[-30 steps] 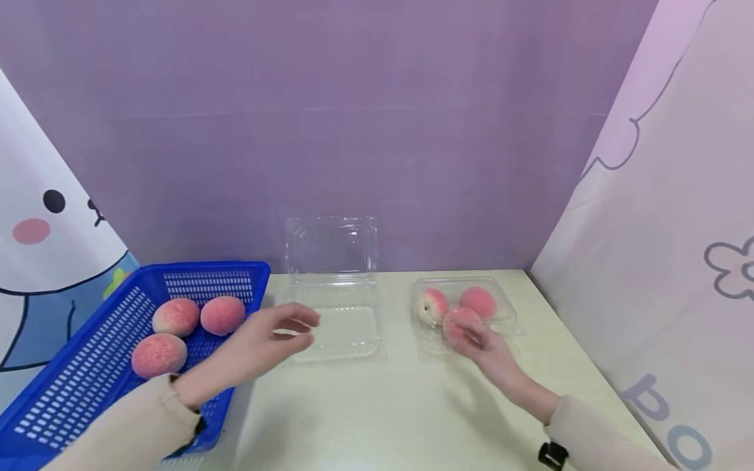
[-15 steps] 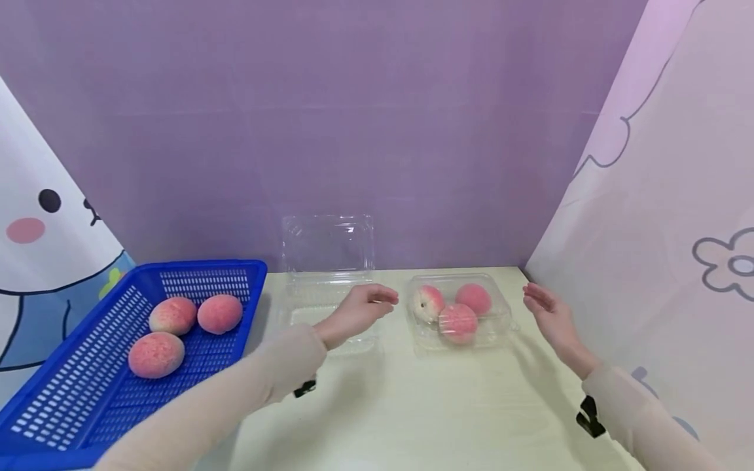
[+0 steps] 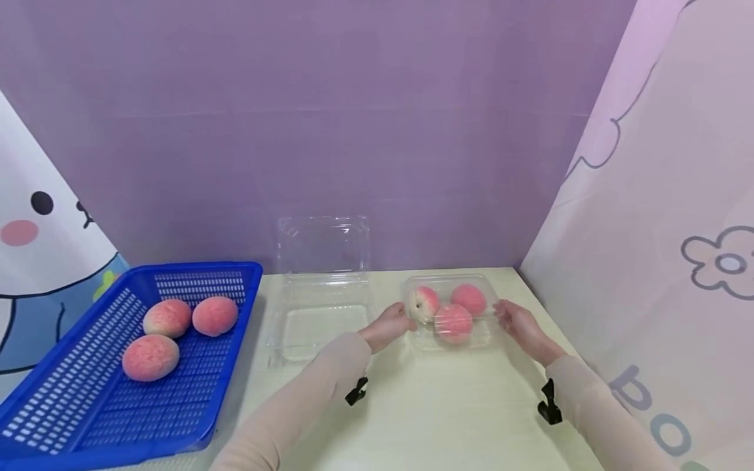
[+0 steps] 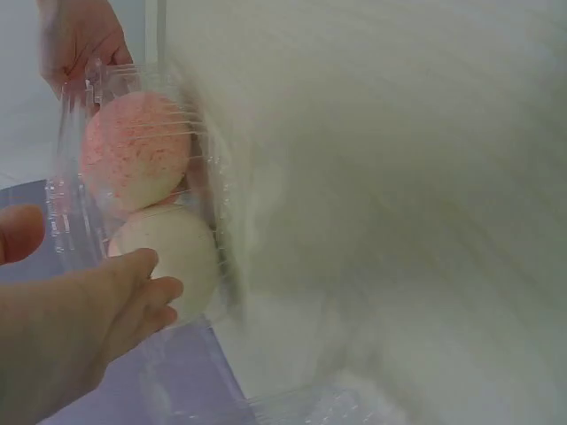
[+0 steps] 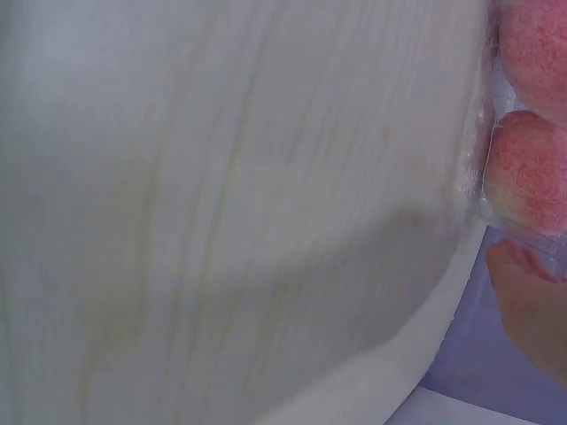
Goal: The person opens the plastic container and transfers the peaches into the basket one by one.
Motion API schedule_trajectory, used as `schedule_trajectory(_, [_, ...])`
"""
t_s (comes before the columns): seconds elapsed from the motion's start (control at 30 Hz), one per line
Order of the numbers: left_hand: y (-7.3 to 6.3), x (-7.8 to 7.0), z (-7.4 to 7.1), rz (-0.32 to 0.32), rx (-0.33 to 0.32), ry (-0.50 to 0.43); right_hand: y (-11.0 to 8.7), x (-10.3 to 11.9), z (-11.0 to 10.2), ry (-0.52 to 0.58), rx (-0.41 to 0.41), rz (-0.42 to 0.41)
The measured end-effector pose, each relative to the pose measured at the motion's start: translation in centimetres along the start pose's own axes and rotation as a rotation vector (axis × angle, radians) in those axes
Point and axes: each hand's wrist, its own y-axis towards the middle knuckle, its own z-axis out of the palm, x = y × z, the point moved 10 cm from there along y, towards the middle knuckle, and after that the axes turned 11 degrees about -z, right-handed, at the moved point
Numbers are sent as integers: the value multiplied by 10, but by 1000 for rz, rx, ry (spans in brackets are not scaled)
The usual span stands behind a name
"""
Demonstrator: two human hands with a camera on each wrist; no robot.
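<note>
Three pink-and-cream peaches [image 3: 453, 323] sit inside a clear plastic clamshell box [image 3: 484, 338] on the right of the table, with its lid over them. My left hand [image 3: 389, 326] is at the box's left side. In the left wrist view its fingers [image 4: 146, 297] lie along the clear wall beside a pale peach [image 4: 182, 257], the thumb held apart. On the opposite side, my right hand [image 3: 524, 329] has its fingertips right at the box's edge. The right wrist view shows only part of that hand [image 5: 532, 301], close below the box's end.
A second clear clamshell box [image 3: 324, 245] stands with its lid raised, left of the first. The blue plastic basket [image 3: 235, 366] at far left contains three more peaches [image 3: 151, 358]. A purple backdrop [image 3: 377, 131] rises behind the table [image 3: 424, 418], and a printed curtain [image 3: 660, 261] borders the right.
My left hand has moved right from near the basket to the filled box's left side. My right hand left the box's front, swung out right, then came back in to its right side.
</note>
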Motion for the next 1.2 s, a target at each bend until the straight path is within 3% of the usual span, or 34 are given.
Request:
schedule_trajectory(0.2, [2,5,5,-17,14,-48,-6,0,9,159,23,5])
schedule_trajectory(0.43, [-3,7,0,-26,22,-41,-12,3,18,221,-17,27])
schedule_trajectory(0.77, [-19,11,-19,-51,-9,-6,-14,9,39,228,-3,19])
schedule_trajectory(1.2, [-23,13,-24,-61,-17,-28,-16,9,42,173,-27,33])
